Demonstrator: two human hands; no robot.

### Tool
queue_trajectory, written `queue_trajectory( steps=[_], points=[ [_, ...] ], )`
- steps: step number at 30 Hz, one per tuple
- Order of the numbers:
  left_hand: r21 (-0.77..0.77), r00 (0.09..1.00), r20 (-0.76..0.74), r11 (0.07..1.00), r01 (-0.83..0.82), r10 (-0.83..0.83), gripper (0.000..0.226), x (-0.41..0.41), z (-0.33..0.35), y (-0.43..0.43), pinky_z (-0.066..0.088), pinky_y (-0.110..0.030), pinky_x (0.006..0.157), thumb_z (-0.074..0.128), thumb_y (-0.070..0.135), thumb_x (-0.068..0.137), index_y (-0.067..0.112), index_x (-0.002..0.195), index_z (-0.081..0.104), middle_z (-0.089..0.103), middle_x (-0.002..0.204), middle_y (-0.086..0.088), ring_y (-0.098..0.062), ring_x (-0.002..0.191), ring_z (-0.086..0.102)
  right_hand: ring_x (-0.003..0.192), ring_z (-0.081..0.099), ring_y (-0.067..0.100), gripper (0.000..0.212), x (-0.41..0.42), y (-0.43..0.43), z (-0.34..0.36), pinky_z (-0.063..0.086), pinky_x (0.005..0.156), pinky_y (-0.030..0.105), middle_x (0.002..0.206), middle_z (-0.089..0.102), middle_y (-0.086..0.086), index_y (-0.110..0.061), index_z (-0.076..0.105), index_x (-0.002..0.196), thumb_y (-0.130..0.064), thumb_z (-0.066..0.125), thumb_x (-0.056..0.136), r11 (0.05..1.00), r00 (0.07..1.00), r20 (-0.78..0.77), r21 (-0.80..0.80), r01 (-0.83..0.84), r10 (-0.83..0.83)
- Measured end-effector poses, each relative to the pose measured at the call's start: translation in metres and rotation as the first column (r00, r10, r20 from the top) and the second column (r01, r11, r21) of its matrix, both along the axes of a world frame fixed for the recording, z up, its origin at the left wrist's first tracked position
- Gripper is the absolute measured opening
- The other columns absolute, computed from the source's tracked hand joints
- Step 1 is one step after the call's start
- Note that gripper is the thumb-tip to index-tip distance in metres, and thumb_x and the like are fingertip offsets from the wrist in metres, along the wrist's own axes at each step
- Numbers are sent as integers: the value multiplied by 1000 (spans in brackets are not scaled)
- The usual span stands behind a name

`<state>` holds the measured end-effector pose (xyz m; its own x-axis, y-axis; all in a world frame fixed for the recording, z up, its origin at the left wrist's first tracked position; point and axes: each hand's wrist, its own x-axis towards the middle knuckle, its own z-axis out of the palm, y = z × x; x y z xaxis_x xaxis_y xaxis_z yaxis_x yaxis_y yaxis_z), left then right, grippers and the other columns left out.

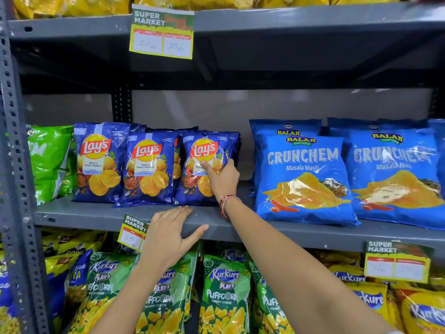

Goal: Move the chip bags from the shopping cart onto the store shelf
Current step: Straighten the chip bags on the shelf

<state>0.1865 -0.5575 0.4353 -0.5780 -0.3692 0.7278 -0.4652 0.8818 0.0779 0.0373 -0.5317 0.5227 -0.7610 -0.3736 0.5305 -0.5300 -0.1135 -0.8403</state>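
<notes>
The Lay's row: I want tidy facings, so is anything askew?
Slightly. The rightmost Lay's bag leans left under the right hand. The lower price tag hangs tilted beside the left hand.

The scene is evenly and brightly lit from above and in front. White glare is thrown off the glossy Balaji Crunchem bags [305,179] and Lay's bags [147,167]. The recess under the upper shelf [289,20] is left in deep shadow. Motion blur is seen at the right edge, and the upright post [14,165] is bowed by wide-angle distortion.
</notes>
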Motion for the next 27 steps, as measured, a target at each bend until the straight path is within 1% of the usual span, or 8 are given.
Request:
queue_trajectory(
  steps=[7,9,12,14,18,20,23,27],
  points=[
    [6,999,-29,1000,20,-19,84,0,3,3,33,-27,93,22,78,75,16,113,64,69,115,0,-16,109,62,111,55,34,72,2,6,-3,47,87,42,120,57,18,-2,42,121,-54,65,78,998,1000,2,61,0,0],
    [113,994,-85,990,82,-72,82,1,10,4,39,-33,96,27,77,75,16,118,61,66,120,-1,-17,112,60,113,56,31,76,1,10,-5,46,86,40,124,56,13,-7,41,125,-61,62,76,996,999,35,93,-16,12],
    [246,979,-196,963,106,-58,56,1,29,-4,45,-40,95,50,50,85,13,128,50,59,127,-9,-23,112,57,112,57,26,78,-4,21,-10,48,90,40,124,56,7,-15,43,126,-66,63,71,997,998,59,68,-34,30],
    [274,988,-154,961,37,6,55,-2,44,-19,46,-44,94,59,34,85,12,133,45,56,127,-14,-29,109,57,108,59,24,78,-8,30,-14,51,92,44,120,59,6,-17,45,123,-66,67,67,997,999,25,64,-49,48],
    [323,998,54,946,-27,10,68,-15,58,-37,46,-41,95,69,23,79,5,137,39,59,126,-21,-34,111,57,116,56,26,77,-15,46,-26,45,101,40,125,59,9,-14,43,131,-41,79,68,948,986,-20,277,-155,167],
    [311,998,60,950,-23,4,66,-20,58,-38,46,-41,96,70,19,78,4,135,42,61,123,-22,-35,111,58,122,51,30,70,-16,48,-29,43,103,40,126,58,14,-14,45,129,-30,79,71,917,983,-50,371,-145,175],
    [307,999,32,951,-31,22,63,-27,58,-38,47,-43,94,71,15,76,3,132,45,62,121,-23,-37,109,58,123,45,35,63,-10,51,-27,41,103,41,129,52,19,-11,43,129,-27,75,76,900,985,-91,426,-92,144],
    [405,999,22,914,-39,33,67,-30,64,-37,46,-44,97,74,11,73,1,132,44,60,123,-24,-38,112,56,119,50,35,59,2,65,-23,46,96,43,124,56,18,-7,42,125,-26,72,78,921,965,-243,389,4,99]
  ],
)
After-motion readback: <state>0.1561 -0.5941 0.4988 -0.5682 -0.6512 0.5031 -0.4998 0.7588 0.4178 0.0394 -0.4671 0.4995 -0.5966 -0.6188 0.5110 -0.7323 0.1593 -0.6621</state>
